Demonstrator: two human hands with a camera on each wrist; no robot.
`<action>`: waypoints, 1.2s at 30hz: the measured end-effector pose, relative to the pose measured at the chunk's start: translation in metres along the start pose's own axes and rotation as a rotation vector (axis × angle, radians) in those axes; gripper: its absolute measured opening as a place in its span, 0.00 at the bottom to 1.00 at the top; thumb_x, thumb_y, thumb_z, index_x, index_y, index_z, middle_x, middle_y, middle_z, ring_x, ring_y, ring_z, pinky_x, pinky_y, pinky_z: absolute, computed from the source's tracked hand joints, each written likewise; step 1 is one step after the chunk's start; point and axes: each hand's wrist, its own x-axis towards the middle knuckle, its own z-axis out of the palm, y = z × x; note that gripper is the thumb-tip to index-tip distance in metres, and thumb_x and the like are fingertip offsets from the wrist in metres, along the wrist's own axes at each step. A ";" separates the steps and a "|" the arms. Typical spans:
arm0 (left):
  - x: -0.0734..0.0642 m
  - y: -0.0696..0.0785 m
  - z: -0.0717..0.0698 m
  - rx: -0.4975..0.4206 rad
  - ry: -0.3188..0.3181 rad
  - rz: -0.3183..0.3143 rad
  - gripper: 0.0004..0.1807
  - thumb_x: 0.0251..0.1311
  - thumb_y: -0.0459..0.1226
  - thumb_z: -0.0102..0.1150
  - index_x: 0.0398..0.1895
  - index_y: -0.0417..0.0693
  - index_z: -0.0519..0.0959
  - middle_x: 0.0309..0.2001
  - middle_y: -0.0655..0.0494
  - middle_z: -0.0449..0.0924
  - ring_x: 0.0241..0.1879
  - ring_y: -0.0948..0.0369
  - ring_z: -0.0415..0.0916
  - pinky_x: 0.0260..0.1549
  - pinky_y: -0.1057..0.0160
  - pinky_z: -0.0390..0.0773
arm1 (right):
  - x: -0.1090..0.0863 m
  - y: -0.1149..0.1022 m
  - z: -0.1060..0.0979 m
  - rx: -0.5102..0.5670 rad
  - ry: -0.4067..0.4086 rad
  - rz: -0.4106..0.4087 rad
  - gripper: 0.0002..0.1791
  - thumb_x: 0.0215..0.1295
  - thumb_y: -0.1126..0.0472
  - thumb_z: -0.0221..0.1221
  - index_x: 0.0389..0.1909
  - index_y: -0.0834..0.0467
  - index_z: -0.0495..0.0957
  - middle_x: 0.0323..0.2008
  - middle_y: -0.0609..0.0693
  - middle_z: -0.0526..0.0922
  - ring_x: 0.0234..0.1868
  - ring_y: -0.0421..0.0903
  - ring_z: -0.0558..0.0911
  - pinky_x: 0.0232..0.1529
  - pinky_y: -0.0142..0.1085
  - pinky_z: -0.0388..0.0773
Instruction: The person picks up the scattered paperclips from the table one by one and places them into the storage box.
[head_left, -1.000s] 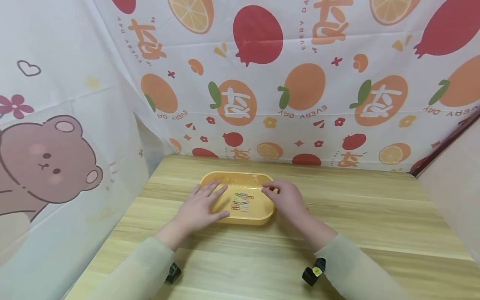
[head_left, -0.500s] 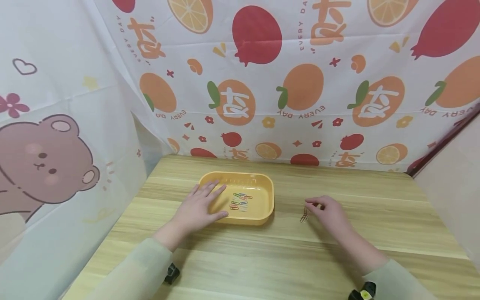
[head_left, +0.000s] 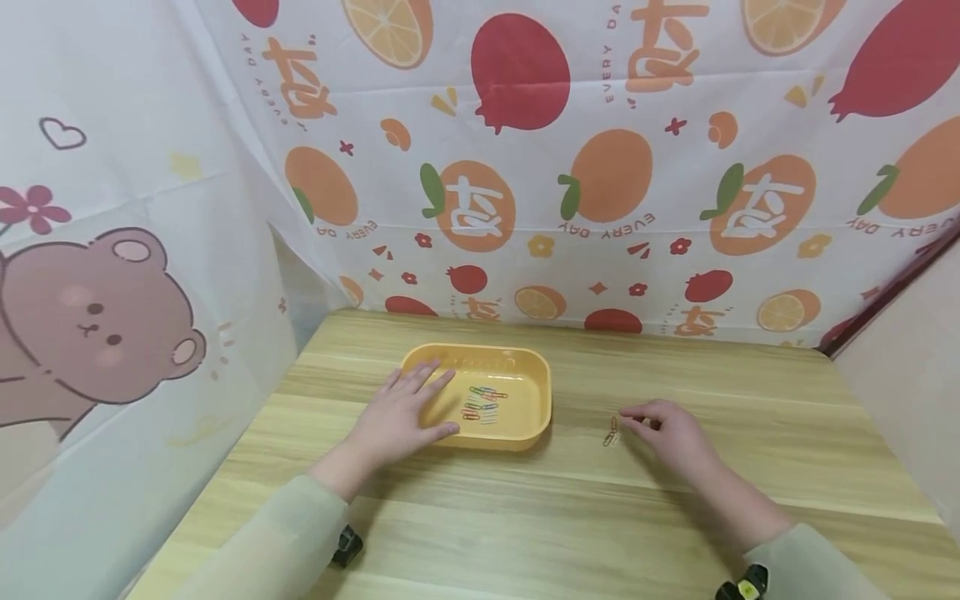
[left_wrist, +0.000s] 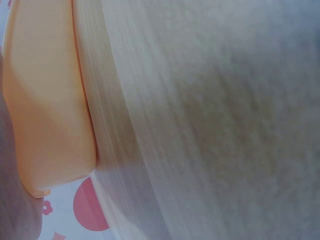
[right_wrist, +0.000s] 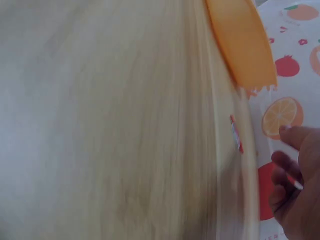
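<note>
Left hand steadies yellow tray (holding coloured paper clips).

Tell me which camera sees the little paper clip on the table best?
The head view: the paper clip lies sharp on the wooden table, between the yellow tray and the right hand. The right wrist view shows it only as a blurred streak. The left wrist view misses it.

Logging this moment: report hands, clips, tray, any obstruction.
Left hand flat on yellow tray rim. Right hand beside orange paper clip on table, contact unclear. Coloured clips in tray. Nothing between.
</note>
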 end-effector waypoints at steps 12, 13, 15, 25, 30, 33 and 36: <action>0.002 0.001 0.001 -0.009 0.003 0.004 0.48 0.58 0.68 0.56 0.78 0.60 0.58 0.78 0.52 0.51 0.76 0.49 0.48 0.74 0.42 0.41 | 0.022 0.024 0.001 -0.103 -0.111 -0.252 0.11 0.66 0.57 0.65 0.47 0.51 0.87 0.36 0.36 0.81 0.35 0.36 0.76 0.37 0.35 0.76; 0.003 0.002 0.001 -0.013 0.006 0.006 0.48 0.58 0.67 0.57 0.78 0.60 0.58 0.78 0.52 0.51 0.76 0.49 0.48 0.73 0.42 0.41 | 0.024 0.025 0.000 -0.119 -0.121 -0.274 0.10 0.66 0.57 0.64 0.47 0.51 0.87 0.36 0.36 0.81 0.36 0.36 0.76 0.37 0.36 0.77; 0.003 0.002 0.001 -0.008 0.010 0.008 0.48 0.58 0.68 0.56 0.78 0.60 0.58 0.78 0.52 0.51 0.76 0.50 0.48 0.73 0.42 0.43 | 0.027 0.026 -0.002 -0.152 -0.144 -0.318 0.10 0.67 0.58 0.64 0.47 0.50 0.87 0.36 0.36 0.80 0.36 0.35 0.77 0.38 0.36 0.77; 0.002 0.000 0.002 -0.007 0.005 0.003 0.47 0.58 0.67 0.57 0.78 0.61 0.58 0.78 0.52 0.51 0.76 0.50 0.48 0.73 0.41 0.43 | 0.045 0.030 -0.003 -0.191 -0.261 -0.451 0.11 0.67 0.61 0.63 0.48 0.49 0.87 0.39 0.35 0.80 0.39 0.34 0.78 0.42 0.37 0.79; 0.002 0.001 0.000 -0.002 -0.019 -0.005 0.48 0.58 0.71 0.49 0.78 0.63 0.56 0.78 0.53 0.50 0.77 0.51 0.47 0.74 0.43 0.41 | 0.048 0.031 -0.003 -0.196 -0.290 -0.446 0.11 0.68 0.59 0.62 0.48 0.48 0.87 0.39 0.35 0.80 0.40 0.34 0.78 0.44 0.39 0.79; 0.003 0.001 -0.001 0.013 -0.026 -0.006 0.49 0.58 0.74 0.43 0.78 0.64 0.55 0.79 0.54 0.50 0.77 0.51 0.47 0.74 0.44 0.41 | 0.048 0.031 -0.002 -0.201 -0.291 -0.448 0.11 0.68 0.60 0.62 0.48 0.48 0.87 0.39 0.35 0.79 0.40 0.34 0.78 0.44 0.39 0.79; 0.003 0.001 -0.001 0.010 -0.022 -0.006 0.48 0.59 0.72 0.48 0.78 0.63 0.55 0.78 0.54 0.50 0.77 0.51 0.48 0.74 0.44 0.41 | 0.050 0.030 -0.001 -0.196 -0.282 -0.455 0.10 0.68 0.61 0.63 0.47 0.49 0.87 0.39 0.36 0.80 0.40 0.34 0.78 0.44 0.38 0.79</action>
